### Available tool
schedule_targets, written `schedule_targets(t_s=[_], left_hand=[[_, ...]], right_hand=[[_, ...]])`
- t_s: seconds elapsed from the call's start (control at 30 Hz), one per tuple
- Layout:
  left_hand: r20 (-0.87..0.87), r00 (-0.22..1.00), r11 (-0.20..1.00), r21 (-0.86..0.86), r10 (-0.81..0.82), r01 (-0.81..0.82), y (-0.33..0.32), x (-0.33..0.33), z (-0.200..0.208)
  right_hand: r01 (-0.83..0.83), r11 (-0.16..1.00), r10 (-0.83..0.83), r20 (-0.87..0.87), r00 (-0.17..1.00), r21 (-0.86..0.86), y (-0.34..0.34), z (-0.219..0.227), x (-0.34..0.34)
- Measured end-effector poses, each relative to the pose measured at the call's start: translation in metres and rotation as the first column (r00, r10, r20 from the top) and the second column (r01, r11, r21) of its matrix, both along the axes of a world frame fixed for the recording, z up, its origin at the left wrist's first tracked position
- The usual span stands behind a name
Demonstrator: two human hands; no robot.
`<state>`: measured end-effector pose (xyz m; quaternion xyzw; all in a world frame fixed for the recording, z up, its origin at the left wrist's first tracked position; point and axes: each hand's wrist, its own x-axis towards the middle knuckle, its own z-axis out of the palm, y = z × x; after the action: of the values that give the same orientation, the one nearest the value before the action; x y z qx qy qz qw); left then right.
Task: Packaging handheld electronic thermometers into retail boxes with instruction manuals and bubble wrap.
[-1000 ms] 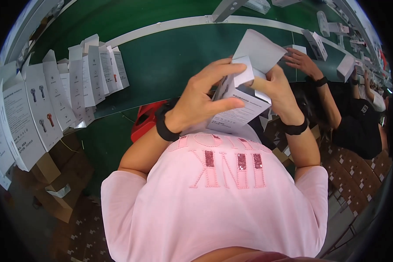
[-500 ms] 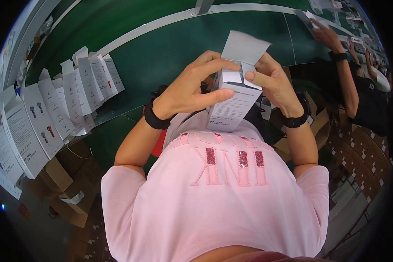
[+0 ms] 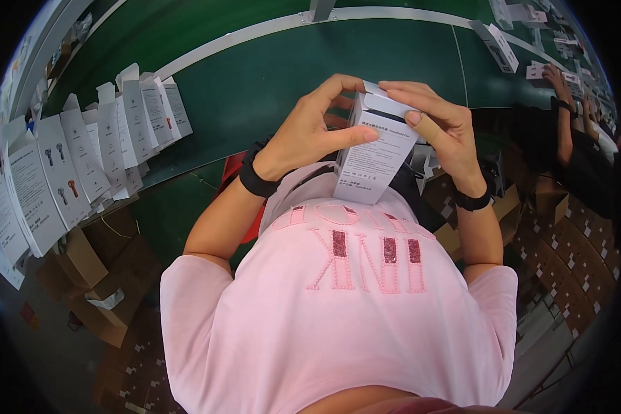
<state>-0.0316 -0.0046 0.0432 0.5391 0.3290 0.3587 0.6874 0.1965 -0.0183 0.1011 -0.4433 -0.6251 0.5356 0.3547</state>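
Observation:
A white printed carton (image 3: 375, 159) stands upright but tilted in front of my chest, its lower end against my shirt. Its top flap is folded down, with a dark gap along the front edge. My left hand (image 3: 319, 127) grips the carton's left side, thumb on the printed face and fingers behind. On the other side, my right hand (image 3: 441, 124) has its fingers laid across the top flap and its thumb at the upper right front edge. What is inside the carton is hidden.
A row of white cartons with raised flaps (image 3: 90, 152) stands along the left of the green table (image 3: 255, 76). Brown cardboard boxes (image 3: 83, 259) sit below it. At the far right another person's hand (image 3: 555, 79) is near more white cartons (image 3: 500, 47).
The carton's top flap, raised before, is now folded down. My right fingers have moved over the top. The other person's near arm has drawn back from the white carton at upper right.

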Motion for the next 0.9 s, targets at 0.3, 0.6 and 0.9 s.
schedule_targets(t_s=[0.3, 0.6, 0.9], left_hand=[[0.081, 0.995, 0.995, -0.075, -0.053, 0.059, -0.001, 0.024, 0.001], [-0.01, 0.999, 0.997, -0.056, -0.049, 0.049, 0.003, 0.068, 0.004], [-0.593, 0.741, 0.943, 0.283, 0.316, -0.175, 0.115, 0.005, -0.063]], right_hand=[[-0.159, 0.965, 0.092, 0.297, 0.951, 0.21, -0.01, 0.008, 0.017], [0.122, 0.958, -0.203, 0.317, 0.926, 0.258, -0.002, 0.001, 0.053], [0.537, 0.692, -0.553, 0.123, 0.824, -0.484, 0.068, -0.137, 0.178]])
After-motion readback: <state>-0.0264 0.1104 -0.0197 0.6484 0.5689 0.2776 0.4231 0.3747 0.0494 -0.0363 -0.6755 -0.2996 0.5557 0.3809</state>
